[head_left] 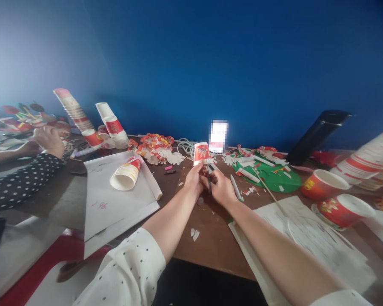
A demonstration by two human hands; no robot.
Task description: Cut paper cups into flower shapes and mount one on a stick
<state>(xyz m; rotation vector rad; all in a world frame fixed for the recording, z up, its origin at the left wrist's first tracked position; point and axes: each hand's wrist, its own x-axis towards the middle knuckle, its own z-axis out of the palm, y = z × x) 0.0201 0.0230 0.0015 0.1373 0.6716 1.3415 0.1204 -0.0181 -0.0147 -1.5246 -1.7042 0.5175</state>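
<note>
A small red-and-white paper cup (202,153) stands bottom up in front of me, held near its lower edge by the closed fingers of my left hand (194,180). My right hand (221,187) is closed around a thin dark tool (210,178) right beside the cup; its exact kind is not clear. The two hands nearly touch, and the fingers hide the cup's lower part. Small white paper scraps (195,234) lie on the brown table (207,250) below my hands.
A stack of paper cups (126,175) lies on white sheets (115,216) at left. Cut red paper pieces (156,148) are heaped behind. A green mat (287,178) with scraps, red cups (344,210) and a black cylinder (319,136) stand right. A co-worker's hands (51,140) are far left.
</note>
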